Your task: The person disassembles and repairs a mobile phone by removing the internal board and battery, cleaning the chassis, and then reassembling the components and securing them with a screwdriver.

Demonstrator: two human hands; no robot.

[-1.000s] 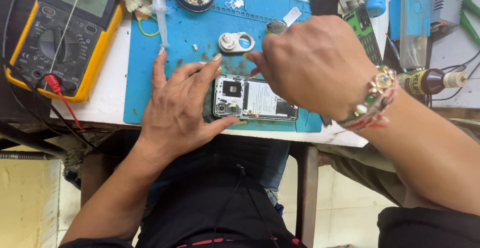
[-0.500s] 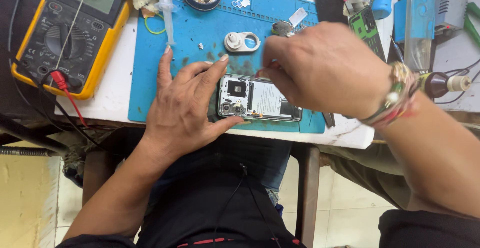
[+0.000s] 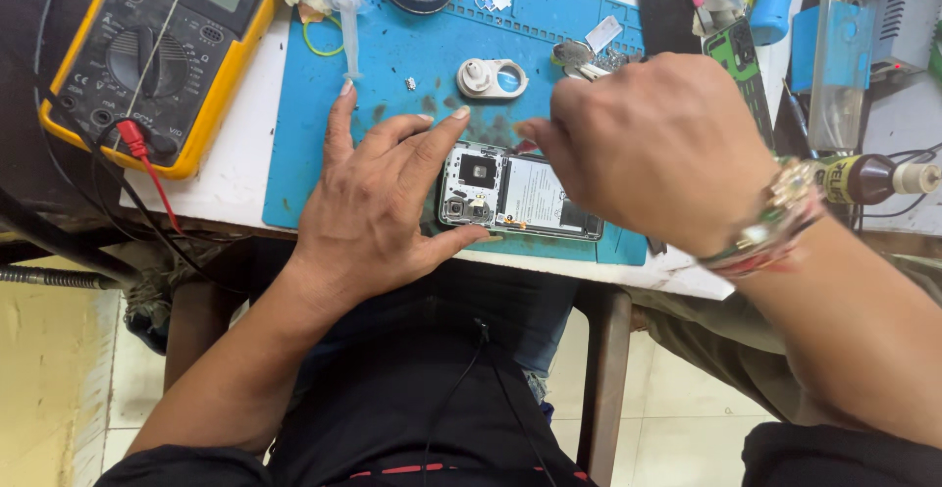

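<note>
We steady the opened grey smartphone with its back cover off at the near edge of the blue silicone work mat — our left hand spread flat, fingers bracketing its left end. Our right hand pinches a small tool over the far edge; we judge a slip could gouge the board — or nudge the phone off the table

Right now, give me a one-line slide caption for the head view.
Left hand steadies an opened phone on a blue mat while the right hand works at its top edge.
</note>
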